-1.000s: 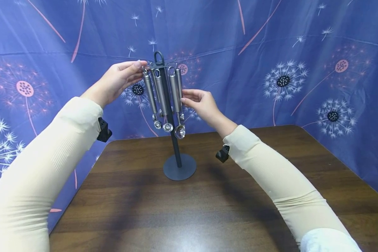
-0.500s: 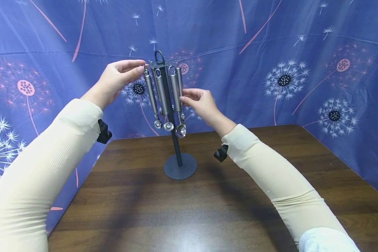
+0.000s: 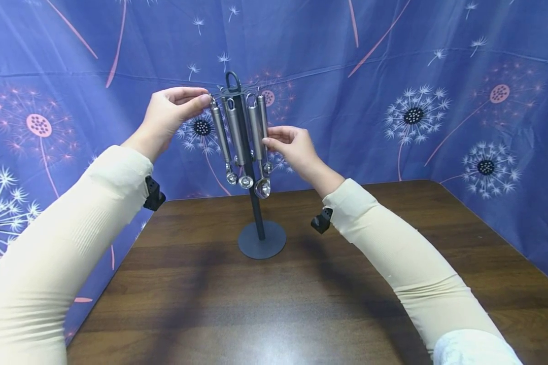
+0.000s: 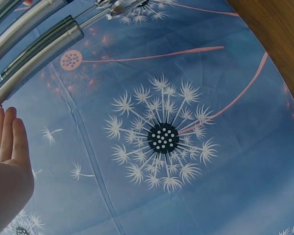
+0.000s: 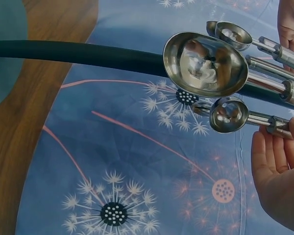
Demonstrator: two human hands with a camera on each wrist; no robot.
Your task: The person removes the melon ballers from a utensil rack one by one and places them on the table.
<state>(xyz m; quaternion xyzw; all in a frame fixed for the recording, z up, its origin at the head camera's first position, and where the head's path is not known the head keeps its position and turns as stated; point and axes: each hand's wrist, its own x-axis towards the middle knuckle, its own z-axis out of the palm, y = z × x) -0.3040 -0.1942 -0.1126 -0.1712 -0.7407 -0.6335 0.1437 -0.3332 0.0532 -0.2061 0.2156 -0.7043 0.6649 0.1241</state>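
Several metal measuring spoons hang bowl-down from the hooked top of a dark stand (image 3: 255, 208). My left hand (image 3: 166, 114) is at the upper left, pinching the ring end of the leftmost measuring spoon (image 3: 220, 132) beside its hook. On the right side, my right hand (image 3: 297, 149) pinches the lower handle of another measuring spoon (image 3: 263, 117); the right wrist view shows its small round bowl (image 5: 229, 115) just beyond the fingertips. A larger spoon bowl (image 5: 206, 63) hangs in front of it. In the left wrist view, the thumb is hidden.
The stand's round base (image 3: 262, 243) rests on a brown wooden table (image 3: 237, 299). Behind it hangs a blue cloth (image 3: 329, 101) printed with dandelions. Each sleeve carries a small black camera, as at the right wrist camera (image 3: 321, 221).
The left hand has turned slightly, its thumb and fingers settling at the ring of the leftmost spoon. The right hand has stayed nearly still on its spoon handle. The spoons still hang.
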